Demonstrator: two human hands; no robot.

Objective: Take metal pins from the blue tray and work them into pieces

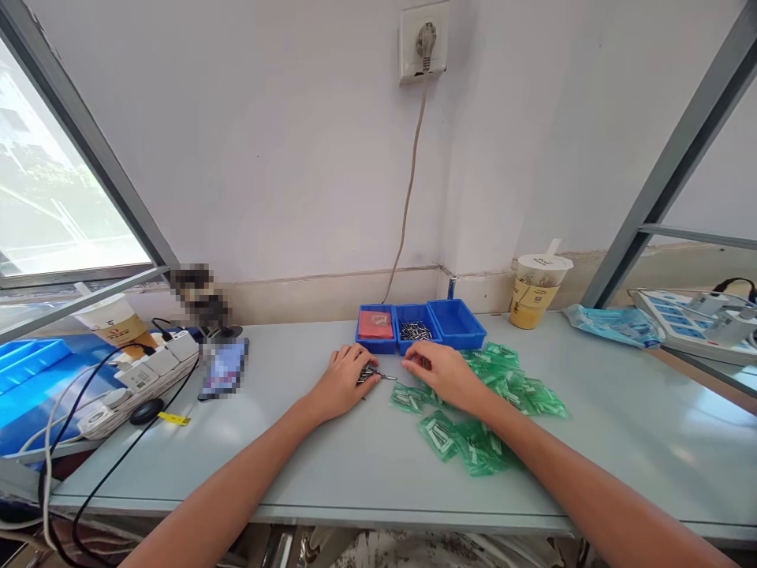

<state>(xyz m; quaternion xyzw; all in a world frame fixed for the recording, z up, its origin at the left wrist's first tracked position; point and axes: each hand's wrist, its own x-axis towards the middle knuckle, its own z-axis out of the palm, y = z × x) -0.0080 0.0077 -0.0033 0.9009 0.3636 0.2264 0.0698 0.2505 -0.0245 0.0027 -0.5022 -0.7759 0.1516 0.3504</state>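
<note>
My left hand (344, 382) rests on the grey table, its fingers curled over a small bunch of metal pins (371, 373). My right hand (442, 373) lies just to the right, fingertips pinched together near the pins, over a spread of small green plastic bags (473, 442). Behind the hands stand three blue bins: the left bin (375, 327) holds a red pad, the middle bin (415, 331) holds several metal pins, and the right bin (458, 322) looks bare.
A lidded drink cup (535, 290) stands at the back right, with a blue packet (615, 325) and a white power strip (686, 323) beyond. Left are a phone (223, 368), a power strip with cables (139, 379), a second cup (112, 319) and a blue tray (29, 371).
</note>
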